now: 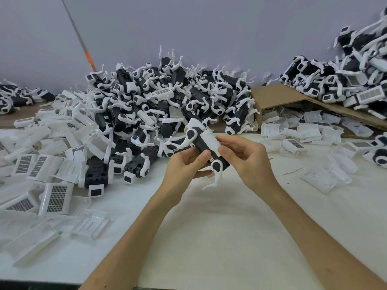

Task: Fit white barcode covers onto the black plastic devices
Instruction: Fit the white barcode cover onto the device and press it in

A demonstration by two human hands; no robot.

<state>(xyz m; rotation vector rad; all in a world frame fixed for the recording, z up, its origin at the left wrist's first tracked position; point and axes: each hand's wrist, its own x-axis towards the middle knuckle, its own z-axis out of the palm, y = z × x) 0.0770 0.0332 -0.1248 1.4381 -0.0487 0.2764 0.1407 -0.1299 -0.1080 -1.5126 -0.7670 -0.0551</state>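
1. The left hand grips the near end of a black device from below; the right hand pinches the white cover that lies on top of it, above the middle of the surface.
2. I judge the cover is not fully seated; if pressed while it sits crooked, its clips may bend or miss.
3. The thin white legs under the device could snap under a tight grip.
4. Loose covers lie left, a heap of devices far behind, and a cardboard box far right.
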